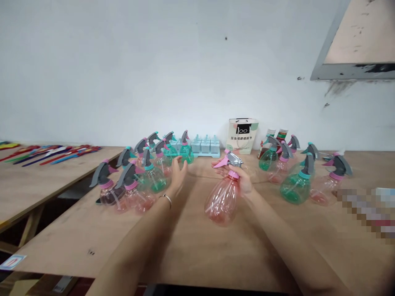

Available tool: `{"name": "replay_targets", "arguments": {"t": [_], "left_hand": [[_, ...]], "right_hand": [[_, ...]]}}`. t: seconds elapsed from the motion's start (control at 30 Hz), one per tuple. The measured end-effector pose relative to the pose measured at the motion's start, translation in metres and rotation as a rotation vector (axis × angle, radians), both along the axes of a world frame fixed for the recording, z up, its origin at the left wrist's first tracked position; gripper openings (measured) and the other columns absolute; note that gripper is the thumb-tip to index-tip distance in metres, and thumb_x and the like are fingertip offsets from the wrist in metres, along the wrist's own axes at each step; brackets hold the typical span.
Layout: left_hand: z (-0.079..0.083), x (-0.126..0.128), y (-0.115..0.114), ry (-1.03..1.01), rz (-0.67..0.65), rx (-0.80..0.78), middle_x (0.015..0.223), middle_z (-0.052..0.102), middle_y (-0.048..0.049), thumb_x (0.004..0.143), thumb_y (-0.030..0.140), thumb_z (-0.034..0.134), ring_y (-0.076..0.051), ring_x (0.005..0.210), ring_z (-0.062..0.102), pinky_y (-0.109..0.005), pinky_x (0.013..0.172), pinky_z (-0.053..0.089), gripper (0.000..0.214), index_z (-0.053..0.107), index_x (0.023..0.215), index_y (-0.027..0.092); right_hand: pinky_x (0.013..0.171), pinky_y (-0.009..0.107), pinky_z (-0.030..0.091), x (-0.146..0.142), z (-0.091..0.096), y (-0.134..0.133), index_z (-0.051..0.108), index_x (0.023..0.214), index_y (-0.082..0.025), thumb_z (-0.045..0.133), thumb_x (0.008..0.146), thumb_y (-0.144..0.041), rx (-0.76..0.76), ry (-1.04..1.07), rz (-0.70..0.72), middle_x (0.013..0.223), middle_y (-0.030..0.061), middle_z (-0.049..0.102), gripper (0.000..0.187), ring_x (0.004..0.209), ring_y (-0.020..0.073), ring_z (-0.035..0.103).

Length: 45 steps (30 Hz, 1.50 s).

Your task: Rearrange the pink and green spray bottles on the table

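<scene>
My right hand (244,179) grips a clear pink spray bottle (221,203) by its neck, just under the grey and pink trigger head. The bottle tilts a little over the middle of the wooden table (188,255). My left hand (179,174) is open with fingers apart, holding nothing, close to a green spray bottle (187,153). To the left of that hand stands a group of several pink and green spray bottles, among them a green one (156,180) and a pink one (131,197). A bracelet circles my left wrist.
More spray bottles, including a green one (294,190), stand at the right. A paper bag (242,137) and a pale blue mould set (206,147) are at the wall. Colourful long tools (52,154) lie on the left table. A blurred patch (367,209) covers the right.
</scene>
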<state>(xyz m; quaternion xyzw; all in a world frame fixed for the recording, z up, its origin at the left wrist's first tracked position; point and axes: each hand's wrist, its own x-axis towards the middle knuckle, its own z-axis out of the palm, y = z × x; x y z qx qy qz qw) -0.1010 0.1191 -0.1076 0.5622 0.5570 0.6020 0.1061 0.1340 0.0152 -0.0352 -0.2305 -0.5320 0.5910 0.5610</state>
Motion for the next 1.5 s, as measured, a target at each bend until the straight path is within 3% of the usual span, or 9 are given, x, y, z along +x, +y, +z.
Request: {"name": "replay_targets", "arguments": {"t": [0.23,0.33,0.43,0.57,0.67,0.87,1.0,1.27,1.5], "left_hand": [[0.046,-0.002,0.092,0.033,0.015,-0.075,0.148,0.044,-0.0278,0.073,0.023,0.072,-0.038,0.146,0.037,-0.052,0.121,0.028,0.078,0.035,0.14,0.009],[0.055,0.006,0.106,0.034,0.007,-0.097,0.146,0.045,-0.031,0.07,0.022,0.076,-0.041,0.143,0.039,-0.054,0.119,0.03,0.087,0.03,0.142,0.005],[0.052,0.013,0.105,0.1,0.107,-0.182,0.135,0.053,-0.0321,0.076,0.025,0.073,-0.044,0.135,0.047,-0.061,0.11,0.037,0.078,0.033,0.139,0.004],[0.034,0.026,0.082,0.22,0.222,-0.225,0.134,0.053,-0.0269,0.082,0.034,0.07,-0.044,0.133,0.047,-0.066,0.106,0.035,0.047,0.053,0.12,0.013],[0.016,0.034,0.049,0.273,0.222,-0.188,0.131,0.057,-0.0205,0.082,0.038,0.07,-0.04,0.132,0.049,-0.062,0.11,0.034,0.043,0.055,0.116,0.017],[-0.007,0.024,-0.041,0.327,-0.092,-0.104,0.108,0.068,-0.0088,0.084,0.043,0.065,-0.03,0.108,0.065,-0.05,0.103,0.043,0.041,0.05,0.116,0.022],[-0.017,0.011,-0.086,0.269,-0.122,-0.093,0.111,0.067,-0.0101,0.083,0.05,0.065,-0.031,0.11,0.064,-0.05,0.1,0.046,0.045,0.05,0.117,0.024],[-0.021,0.008,-0.094,0.179,-0.21,-0.116,0.12,0.065,-0.0128,0.08,0.051,0.069,-0.032,0.116,0.063,-0.05,0.102,0.047,0.056,0.046,0.122,0.022],[-0.016,0.006,-0.1,0.399,-0.341,-0.039,0.141,0.055,-0.0169,0.078,0.049,0.073,-0.034,0.133,0.053,-0.053,0.113,0.04,0.079,0.035,0.141,0.021]], "right_hand": [[0.067,0.035,0.058,0.003,0.009,-0.008,0.07,0.101,-0.021,0.064,0.064,-0.039,-0.086,0.024,0.086,0.099,0.0104,0.078,0.042,0.098,0.031,0.074],[0.058,0.03,0.054,0.004,0.011,-0.011,0.069,0.102,-0.021,0.064,0.064,-0.038,-0.083,0.017,0.124,0.098,0.0105,0.078,0.043,0.092,0.0285,0.074],[0.052,0.027,0.049,0.004,0.013,-0.013,0.069,0.102,-0.021,0.067,0.063,-0.038,-0.095,0.023,0.159,0.097,0.0101,0.078,0.043,0.088,0.0264,0.073],[0.055,0.025,0.049,0.003,0.013,-0.011,0.07,0.093,-0.021,0.071,0.066,-0.039,-0.129,0.016,0.129,0.097,0.0083,0.078,0.033,0.087,0.0232,0.073],[0.062,0.027,0.052,0.003,0.012,-0.008,0.07,0.09,-0.02,0.074,0.066,-0.038,-0.119,0.034,0.119,0.094,0.0078,0.078,0.03,0.088,0.0233,0.073],[0.056,0.025,0.048,0.007,0.014,-0.008,0.071,0.097,-0.021,0.075,0.062,-0.034,-0.134,0.031,0.139,0.1,0.008,0.079,0.037,0.092,0.0245,0.073],[0.051,0.022,0.046,0.008,0.014,-0.01,0.071,0.104,-0.021,0.071,0.06,-0.03,-0.163,-0.011,0.153,0.107,0.0083,0.078,0.045,0.093,0.0245,0.073],[0.05,0.022,0.048,0.002,0.007,-0.005,0.07,0.086,-0.019,0.071,0.057,-0.03,-0.243,-0.024,0.044,0.09,0.0078,0.079,0.031,0.08,0.022,0.073],[0.052,0.025,0.045,0.0,-0.001,-0.002,0.063,0.061,-0.02,0.074,0.064,-0.041,-0.113,-0.056,-0.07,0.061,0.0017,0.068,0.024,0.055,0.014,0.059]]}}
